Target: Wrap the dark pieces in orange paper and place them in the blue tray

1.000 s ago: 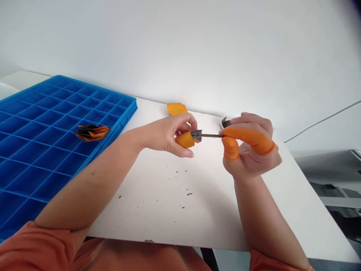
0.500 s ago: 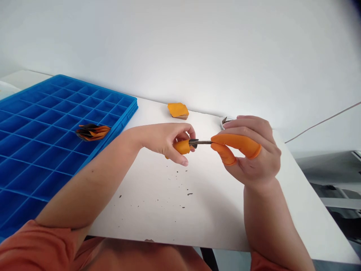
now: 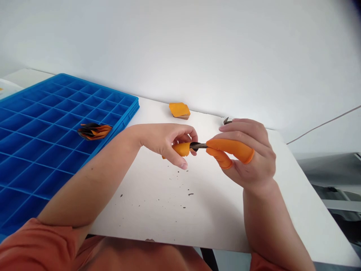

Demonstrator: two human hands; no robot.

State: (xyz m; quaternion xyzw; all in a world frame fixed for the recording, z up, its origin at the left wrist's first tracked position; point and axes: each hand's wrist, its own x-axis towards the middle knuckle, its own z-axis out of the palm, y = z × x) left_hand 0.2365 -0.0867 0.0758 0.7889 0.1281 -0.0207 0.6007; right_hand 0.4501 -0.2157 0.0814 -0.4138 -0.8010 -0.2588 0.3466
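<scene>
My left hand [image 3: 169, 141] is closed loosely around a curled yellow-orange sheet [image 3: 182, 149], its thumb in front and its fingers behind. A dark piece [image 3: 194, 146] shows at the right end of the curl. My right hand [image 3: 242, 154] wears orange finger covers on thumb and index finger. Between those two tips it pinches a thin, dark brown strip [image 3: 202, 145], whose left end meets the dark piece. Whether the strip and the dark piece are joined I cannot tell. Both hands are held above the white table [image 3: 158, 222].
A blue compartment tray [image 3: 128, 116] lies at the left, with a bundle of orange and black sheets [image 3: 96, 131] in it. Against the wall sits a yellow stack [image 3: 179, 110]. Partly behind my right hand is a small white container [image 3: 227, 120]. Dark crumbs [image 3: 191, 194] dot the table.
My right hand has moved slightly left, closer to my left hand, so less of the strip shows between them. My left hand keeps its hold on the curled sheet.
</scene>
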